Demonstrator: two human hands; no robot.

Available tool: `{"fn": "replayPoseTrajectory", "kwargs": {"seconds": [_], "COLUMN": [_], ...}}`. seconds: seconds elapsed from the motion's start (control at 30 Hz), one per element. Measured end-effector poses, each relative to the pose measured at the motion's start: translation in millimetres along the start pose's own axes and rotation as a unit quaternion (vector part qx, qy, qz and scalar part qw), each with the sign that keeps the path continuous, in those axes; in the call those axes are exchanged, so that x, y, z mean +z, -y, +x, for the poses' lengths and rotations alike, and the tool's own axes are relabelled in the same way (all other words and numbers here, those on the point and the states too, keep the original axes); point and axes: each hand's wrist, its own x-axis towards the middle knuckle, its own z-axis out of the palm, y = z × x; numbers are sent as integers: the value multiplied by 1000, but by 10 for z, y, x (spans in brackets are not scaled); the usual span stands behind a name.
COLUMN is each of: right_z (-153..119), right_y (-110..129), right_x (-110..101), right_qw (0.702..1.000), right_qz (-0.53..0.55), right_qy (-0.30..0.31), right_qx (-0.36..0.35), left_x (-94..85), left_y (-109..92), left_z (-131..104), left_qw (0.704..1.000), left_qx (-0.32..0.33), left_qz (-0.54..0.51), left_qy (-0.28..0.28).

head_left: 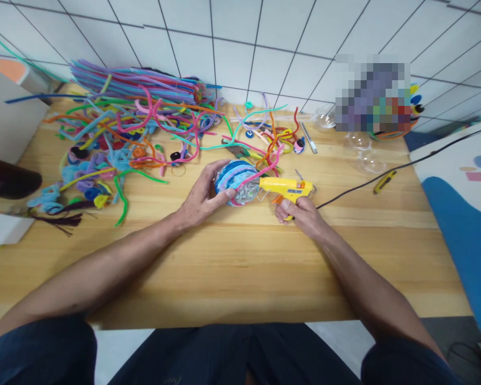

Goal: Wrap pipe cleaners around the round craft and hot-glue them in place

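Striped ball point(235, 179), on or just above bench point(232, 267), contact unclear; likely light, soft-skinned, fragile; best cupped by its sides. Left hand point(203, 195): grasping ball. Right hand point(300, 213): grasping glue gun point(284, 186), aimed at ball. Beyond: pipe cleaners point(140, 86).

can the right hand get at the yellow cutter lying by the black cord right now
Probably not as it is: the right hand is busy gripping the yellow glue gun. Otherwise the way looks free, as the yellow cutter lies uncovered on the table, on the near side of the black cord.
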Motion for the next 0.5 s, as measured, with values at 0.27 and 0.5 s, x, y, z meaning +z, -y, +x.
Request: {"fn": "replayPoseTrajectory", "kwargs": {"seconds": [0.27, 0.5], "right_z": [17, 3], "right_y": [-33, -15], "right_x": [-2, -16], "right_qw": [1000, 1000], "right_qz": [-4, -10], "right_qy": [14, 7], "right_qx": [-6, -4], "left_x": [3, -4], "left_y": [4, -5], "left_z": [9, 3], "left_qw": [1000, 1000], "left_qx": [19, 2], "left_qz": [3, 0], "left_qy": [-1, 0]}}
